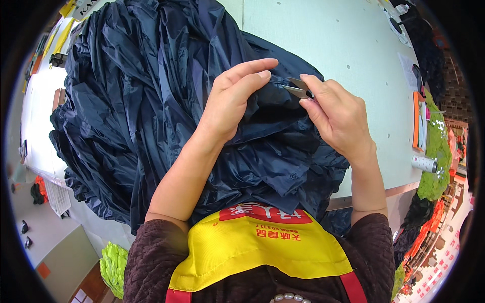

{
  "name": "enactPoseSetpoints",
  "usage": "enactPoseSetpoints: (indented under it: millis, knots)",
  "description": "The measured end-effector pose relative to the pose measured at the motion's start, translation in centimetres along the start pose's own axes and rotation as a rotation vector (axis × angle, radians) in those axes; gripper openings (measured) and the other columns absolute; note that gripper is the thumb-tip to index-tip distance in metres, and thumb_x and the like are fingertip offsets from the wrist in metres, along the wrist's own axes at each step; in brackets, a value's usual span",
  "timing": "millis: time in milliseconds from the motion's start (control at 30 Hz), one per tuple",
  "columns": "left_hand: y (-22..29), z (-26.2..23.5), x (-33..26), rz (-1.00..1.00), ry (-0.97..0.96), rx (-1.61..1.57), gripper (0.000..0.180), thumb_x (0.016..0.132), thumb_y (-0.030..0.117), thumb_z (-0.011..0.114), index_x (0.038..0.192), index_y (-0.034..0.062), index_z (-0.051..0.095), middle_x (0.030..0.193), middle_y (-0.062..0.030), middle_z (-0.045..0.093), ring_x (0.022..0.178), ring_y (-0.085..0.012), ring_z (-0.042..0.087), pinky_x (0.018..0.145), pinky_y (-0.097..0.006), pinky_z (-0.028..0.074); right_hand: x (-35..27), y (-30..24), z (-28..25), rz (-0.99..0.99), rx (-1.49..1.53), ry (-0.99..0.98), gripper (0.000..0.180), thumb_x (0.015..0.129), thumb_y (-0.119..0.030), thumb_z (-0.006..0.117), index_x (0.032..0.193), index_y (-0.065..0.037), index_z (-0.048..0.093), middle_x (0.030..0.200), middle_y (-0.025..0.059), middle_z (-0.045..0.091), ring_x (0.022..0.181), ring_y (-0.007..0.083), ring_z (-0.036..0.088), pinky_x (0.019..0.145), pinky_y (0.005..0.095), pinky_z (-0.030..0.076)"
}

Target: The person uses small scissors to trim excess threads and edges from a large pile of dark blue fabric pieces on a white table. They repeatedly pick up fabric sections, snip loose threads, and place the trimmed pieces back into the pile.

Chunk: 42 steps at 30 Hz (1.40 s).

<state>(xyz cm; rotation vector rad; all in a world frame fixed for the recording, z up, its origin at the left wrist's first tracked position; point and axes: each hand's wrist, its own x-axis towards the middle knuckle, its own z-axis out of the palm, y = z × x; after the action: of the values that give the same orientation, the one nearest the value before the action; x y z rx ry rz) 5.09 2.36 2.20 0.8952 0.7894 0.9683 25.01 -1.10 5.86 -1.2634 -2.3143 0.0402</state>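
A large heap of dark navy, shiny fabric (pixel 146 96) covers the left and middle of the table and reaches to my apron. My left hand (pixel 230 98) is over the heap, thumb and forefinger closed on a bit of the navy fabric. To its right, my right hand (pixel 341 116) grips small metal thread snips (pixel 298 90) between thumb and fingers. The blades stand apart and point left, toward the fabric by my left fingertips. Whether they touch a thread is too small to tell.
Beneath the heap is a pale table (pixel 374 126). An orange-edged flat item (pixel 419 121) and a white cylinder (pixel 424 163) lie along its right edge. Beyond that edge are bright green material (pixel 435 151) and orange pieces. Another green bundle (pixel 113 267) sits at the lower left.
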Motion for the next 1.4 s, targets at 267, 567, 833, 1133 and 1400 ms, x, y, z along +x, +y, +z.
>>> enactPoseSetpoints:
  millis: [267, 567, 833, 1133, 1400]
  knots:
    - [-0.6, 0.1, 0.2, -0.006, -0.009, -0.047, 0.029, 0.088, 0.013, 0.051, 0.113, -0.0005, 0.059, 0.097, -0.0036, 0.062, 0.089, -0.0078, 0.056, 0.083, -0.021, 0.042, -0.2, 0.3, 1.3, -0.029, -0.008, -0.014, 0.036, 0.079, -0.015, 0.066, 0.111, -0.002, 0.058, 0.07, 0.0056, 0.055, 0.053, 0.0177, 0.054, 0.045, 0.0256, 0.043]
    - [-1.1, -0.1, 0.8, -0.021, 0.009, -0.065, 0.032, 0.09, 0.012, 0.045, 0.116, -0.0025, 0.056, 0.099, -0.0103, 0.064, 0.086, -0.0128, 0.062, 0.082, -0.023, 0.047, 0.0, 2.4, 2.8, -0.098, 0.239, 0.211, 0.03, 0.083, -0.015, 0.062, 0.11, -0.003, 0.059, 0.079, 0.0094, 0.061, 0.057, 0.0183, 0.056, 0.05, 0.0258, 0.045]
    - [-1.5, 0.6, 0.8, 0.035, 0.031, 0.081, 0.037, 0.087, 0.01, 0.046, 0.12, -0.0043, 0.052, 0.119, -0.0122, 0.056, 0.111, -0.0181, 0.052, 0.097, -0.027, 0.036, 1.6, 0.2, 3.6, 0.185, 0.582, 0.131, 0.035, 0.072, -0.013, 0.073, 0.103, -0.005, 0.06, 0.08, 0.0104, 0.061, 0.059, 0.0187, 0.057, 0.057, 0.0279, 0.046]
    - [-2.6, 0.7, -0.5, -0.024, -0.498, 0.981, 0.036, 0.087, 0.012, 0.047, 0.121, 0.0034, 0.051, 0.104, -0.0195, 0.061, 0.096, -0.028, 0.061, 0.088, -0.032, 0.044, 3.9, 7.6, 3.0, 0.841, 1.587, 0.667, 0.018, 0.092, -0.026, 0.052, 0.085, -0.009, 0.052, 0.057, -0.0071, 0.037, 0.045, 0.0005, 0.03, 0.037, 0.0163, 0.024]
    - [-5.0, 0.0, 1.4, -0.072, -0.431, 0.662, 0.034, 0.083, 0.009, 0.062, 0.114, -0.0007, 0.055, 0.089, -0.0046, 0.063, 0.079, -0.0052, 0.055, 0.07, -0.022, 0.046, 4.8, 3.5, 8.4, 0.991, 1.75, 0.491, 0.029, 0.093, -0.025, 0.05, 0.11, -0.001, 0.051, 0.066, -0.0028, 0.046, 0.045, 0.0022, 0.032, 0.037, 0.0162, 0.025]
